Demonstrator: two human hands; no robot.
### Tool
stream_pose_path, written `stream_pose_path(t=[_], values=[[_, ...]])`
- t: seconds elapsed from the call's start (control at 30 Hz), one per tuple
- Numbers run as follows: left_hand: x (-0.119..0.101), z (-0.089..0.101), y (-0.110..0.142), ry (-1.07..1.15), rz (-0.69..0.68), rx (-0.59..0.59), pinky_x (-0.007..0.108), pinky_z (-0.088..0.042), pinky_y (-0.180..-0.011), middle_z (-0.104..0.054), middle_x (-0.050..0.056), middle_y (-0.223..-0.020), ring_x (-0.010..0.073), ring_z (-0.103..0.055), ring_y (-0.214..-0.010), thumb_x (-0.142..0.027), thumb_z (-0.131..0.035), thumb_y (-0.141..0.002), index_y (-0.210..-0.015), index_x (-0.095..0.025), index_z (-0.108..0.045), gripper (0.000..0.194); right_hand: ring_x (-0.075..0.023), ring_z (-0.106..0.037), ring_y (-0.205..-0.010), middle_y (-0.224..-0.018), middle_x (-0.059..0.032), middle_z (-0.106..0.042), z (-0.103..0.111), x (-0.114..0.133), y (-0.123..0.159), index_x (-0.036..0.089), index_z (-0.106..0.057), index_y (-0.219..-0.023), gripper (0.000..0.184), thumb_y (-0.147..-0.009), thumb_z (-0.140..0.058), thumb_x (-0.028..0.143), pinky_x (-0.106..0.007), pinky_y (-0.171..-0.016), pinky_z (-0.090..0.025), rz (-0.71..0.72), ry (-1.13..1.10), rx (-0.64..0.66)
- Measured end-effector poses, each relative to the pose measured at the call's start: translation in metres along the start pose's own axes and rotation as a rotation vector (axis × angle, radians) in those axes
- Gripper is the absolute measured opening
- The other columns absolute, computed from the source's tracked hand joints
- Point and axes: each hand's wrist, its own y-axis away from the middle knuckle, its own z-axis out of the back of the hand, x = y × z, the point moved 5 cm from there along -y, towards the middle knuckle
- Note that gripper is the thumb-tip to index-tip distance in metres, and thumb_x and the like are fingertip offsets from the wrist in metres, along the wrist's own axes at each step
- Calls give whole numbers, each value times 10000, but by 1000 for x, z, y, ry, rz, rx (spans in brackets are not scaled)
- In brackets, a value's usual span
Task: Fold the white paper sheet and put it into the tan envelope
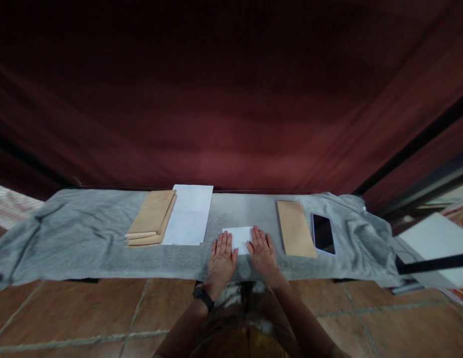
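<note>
A small white piece of paper [241, 238], apparently folded, lies on the grey cloth in front of me. My left hand [221, 257] rests flat on its left side, fingers stretched out and pointing away from me. On the right side lies my right hand [261, 250], also flat, with its thumb reaching in over the paper. Parts of the paper's side edges are hidden under both hands. Left of my hands is a stack of white paper sheets [188, 214]. A single brown envelope [296, 228] lies to the right.
A pile of brown envelopes [151, 214] partly overlaps the white sheets. At the right lies a phone [323, 233] with a dark screen. The grey cloth [93, 223] covers a narrow table, wrinkled at both ends. Dark red fabric [231, 124] hangs behind it.
</note>
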Motion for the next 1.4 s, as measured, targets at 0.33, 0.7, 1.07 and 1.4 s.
stream_pose_path(t=[0.33, 0.7, 1.07, 1.4], values=[[-36, -9, -19, 81, -47, 13, 496, -304, -1243, -406, 161, -1608, 262, -345, -1515, -319, -299, -1047, -1573, -78, -331, 579, -286, -339, -1499, -1619, -130, -393, 10, -8, 11, 141, -353, -1588, 562, -1046, -363, 290, -517, -1228, -237, -77, 27, 47], [-40, -14, -24, 70, -114, 69, 482, -282, -1251, -354, 158, -1636, 263, -302, -1534, -474, -346, -1045, -1581, -97, -324, 655, -299, -355, -1488, -1622, -118, -394, 12, -9, 12, 147, -329, -1599, 579, -1028, -352, 238, -516, -1227, -237, -39, 35, 29], [2, -1, -12, 7, 11, 36, 494, -278, -1245, -381, 163, -1617, 275, -330, -1522, -446, -299, -1053, -1569, -83, -350, 633, -290, -362, -1483, -1604, -135, -421, 13, -8, 9, 139, -366, -1584, 554, -1046, -329, 268, -522, -1221, -237, -82, 0, 62], [-1, 4, -12, 24, 52, 74, 535, -174, -1273, -338, 156, -1638, 282, -272, -1545, -429, -366, -1031, -1593, -118, -308, 645, -247, -343, -1501, -1620, -131, -394, 22, 16, 24, 110, -368, -1574, 531, -1074, -285, 269, -478, -1222, -261, 106, -72, 55]])
